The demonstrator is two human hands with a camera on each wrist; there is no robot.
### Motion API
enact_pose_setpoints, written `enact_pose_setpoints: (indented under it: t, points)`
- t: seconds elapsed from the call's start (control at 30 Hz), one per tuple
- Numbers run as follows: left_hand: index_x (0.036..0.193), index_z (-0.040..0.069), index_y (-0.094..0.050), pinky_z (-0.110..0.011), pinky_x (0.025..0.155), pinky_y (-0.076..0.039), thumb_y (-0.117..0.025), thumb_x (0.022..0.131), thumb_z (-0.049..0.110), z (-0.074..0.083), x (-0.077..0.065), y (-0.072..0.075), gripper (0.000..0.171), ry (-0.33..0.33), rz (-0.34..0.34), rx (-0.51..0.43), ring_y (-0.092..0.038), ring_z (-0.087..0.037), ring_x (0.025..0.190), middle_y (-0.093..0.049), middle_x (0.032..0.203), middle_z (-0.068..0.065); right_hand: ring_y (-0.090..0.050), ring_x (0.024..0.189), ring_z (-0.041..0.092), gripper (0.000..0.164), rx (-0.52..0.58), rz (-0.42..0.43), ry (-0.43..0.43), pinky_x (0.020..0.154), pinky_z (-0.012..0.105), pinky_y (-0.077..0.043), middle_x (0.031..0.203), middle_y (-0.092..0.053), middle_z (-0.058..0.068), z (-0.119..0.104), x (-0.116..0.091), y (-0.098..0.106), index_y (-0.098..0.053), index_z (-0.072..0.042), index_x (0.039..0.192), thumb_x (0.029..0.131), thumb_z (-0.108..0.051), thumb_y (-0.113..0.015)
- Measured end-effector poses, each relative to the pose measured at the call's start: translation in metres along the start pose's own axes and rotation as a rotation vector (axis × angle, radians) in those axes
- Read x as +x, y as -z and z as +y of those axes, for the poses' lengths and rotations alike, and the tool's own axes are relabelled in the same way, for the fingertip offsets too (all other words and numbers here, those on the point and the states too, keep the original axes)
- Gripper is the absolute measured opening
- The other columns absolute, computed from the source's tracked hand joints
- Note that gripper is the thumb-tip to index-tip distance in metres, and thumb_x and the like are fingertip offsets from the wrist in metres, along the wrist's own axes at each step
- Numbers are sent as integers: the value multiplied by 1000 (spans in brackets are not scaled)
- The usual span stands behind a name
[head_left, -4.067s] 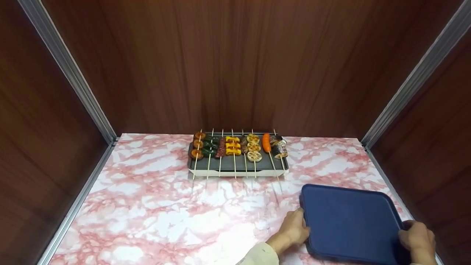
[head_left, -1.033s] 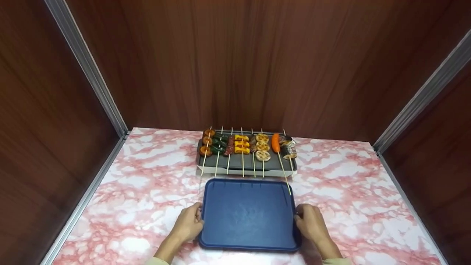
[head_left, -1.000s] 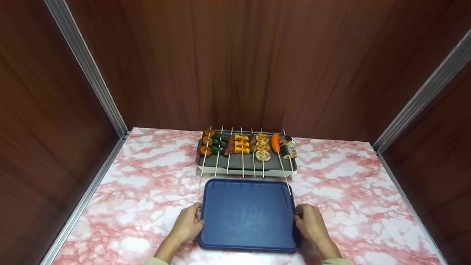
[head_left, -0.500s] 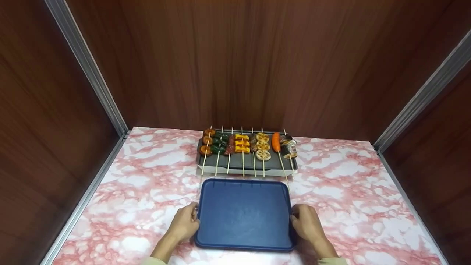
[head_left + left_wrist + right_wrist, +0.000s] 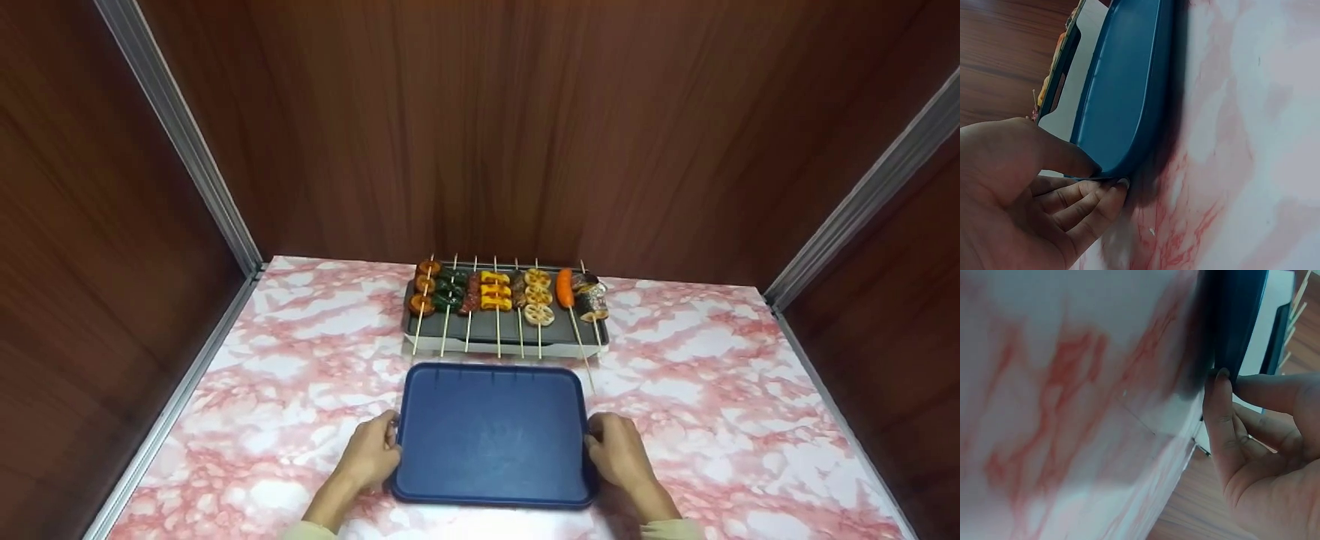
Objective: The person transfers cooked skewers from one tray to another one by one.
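Note:
A dark blue rectangular tray (image 5: 491,435) lies in front of a grill in the head view, nothing on its surface. At its left side my left hand (image 5: 371,451) pinches the rim, thumb on top and fingers beneath, as the left wrist view shows up close on the blue tray (image 5: 1120,84). My right hand (image 5: 619,450) grips the opposite side of the tray; in the right wrist view the thumb and fingers of the right hand (image 5: 1264,439) close on its edge. The tray's far edge sits just short of the skewer ends.
Behind the tray stands a grill (image 5: 480,330) with a dark plate and pale base. Several skewers lie across it, among them lotus root slices (image 5: 538,295) and an orange sausage (image 5: 565,288). The sausage's stick (image 5: 581,349) juts toward the tray. Brown wood-grain walls (image 5: 480,135) enclose the marbled table (image 5: 300,360).
Both hands have brought the tray from the right side of the table to the middle, in front of the grill. Over the last second it has shifted slightly left.

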State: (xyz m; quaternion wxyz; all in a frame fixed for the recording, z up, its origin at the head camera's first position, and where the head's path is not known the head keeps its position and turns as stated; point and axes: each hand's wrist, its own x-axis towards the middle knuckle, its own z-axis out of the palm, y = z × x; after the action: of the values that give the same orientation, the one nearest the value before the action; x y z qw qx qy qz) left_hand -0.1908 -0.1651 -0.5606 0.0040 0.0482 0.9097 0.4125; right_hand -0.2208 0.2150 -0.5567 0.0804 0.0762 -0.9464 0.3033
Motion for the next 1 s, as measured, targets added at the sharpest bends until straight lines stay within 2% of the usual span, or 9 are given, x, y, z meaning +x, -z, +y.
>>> enact_pose_setpoints:
  t: [0.3, 0.53, 0.57, 0.63, 0.7, 0.8, 0.9, 1.0]
  points:
    - [93, 1, -55, -23, 52, -35, -54, 72, -10, 0, 0, 1, 24, -43, -34, 23, -40, -9, 56, -45, 65, 1, -56, 68, 17, 11, -9, -23, 26, 64, 37, -46, 67, -60, -1, 4, 4, -2, -63, -5, 74, 73, 4, -67]
    - [105, -2, -56, -28, 54, -38, -54, 78, -8, 0, -3, 2, 28, -48, -61, 67, -43, -11, 58, -48, 67, -4, -58, 69, 18, 14, 2, -38, 61, 63, 36, -47, 69, -62, 1, 7, 5, -4, -60, -5, 76, 72, 7, -68]
    - [106, -2, -57, -30, 57, -41, -55, 79, -6, 0, -3, 2, 27, -44, -51, 93, -47, -13, 62, -51, 70, -5, -58, 68, 17, 15, 9, -38, 63, 63, 35, -47, 68, -61, 0, 7, 4, -5, -60, -5, 76, 72, 8, -67]
    - [111, -2, -57, -38, 71, -47, -57, 83, 0, -1, -5, 0, 28, -28, -39, 143, -58, -23, 79, -60, 88, -13, -56, 67, 15, 15, 21, -45, 54, 63, 34, -47, 68, -60, -1, 8, 4, -5, -60, -5, 76, 73, 7, -67]
    - [119, -1, -56, -45, 81, -47, -58, 86, 7, -2, -6, -1, 33, -32, -23, 202, -59, -29, 94, -58, 105, -15, -54, 66, 13, 15, 36, -56, 41, 63, 33, -46, 68, -59, -2, 9, 4, -5, -60, -6, 77, 74, 7, -67]
    - [133, 0, -47, -48, 87, -46, -56, 92, 17, -5, -6, -4, 45, -85, -5, 283, -54, -33, 110, -47, 127, -14, -52, 64, 12, 14, 54, -70, 20, 62, 31, -45, 67, -57, -2, 10, 5, -4, -59, -5, 78, 75, 6, -67]
    - [143, 1, -36, -46, 83, -48, -50, 96, 24, -6, -4, -7, 53, -147, -15, 354, -54, -32, 109, -38, 140, -12, -50, 63, 13, 14, 62, -75, 11, 60, 31, -44, 66, -55, -2, 11, 5, -3, -59, -5, 79, 75, 6, -67]
    - [149, 3, -22, -47, 83, -47, -42, 99, 30, -7, -3, -9, 60, -169, -46, 438, -52, -36, 112, -19, 154, -10, -49, 62, 13, 14, 72, -81, 13, 60, 31, -43, 65, -54, -2, 11, 4, -2, -58, -5, 78, 75, 6, -67]
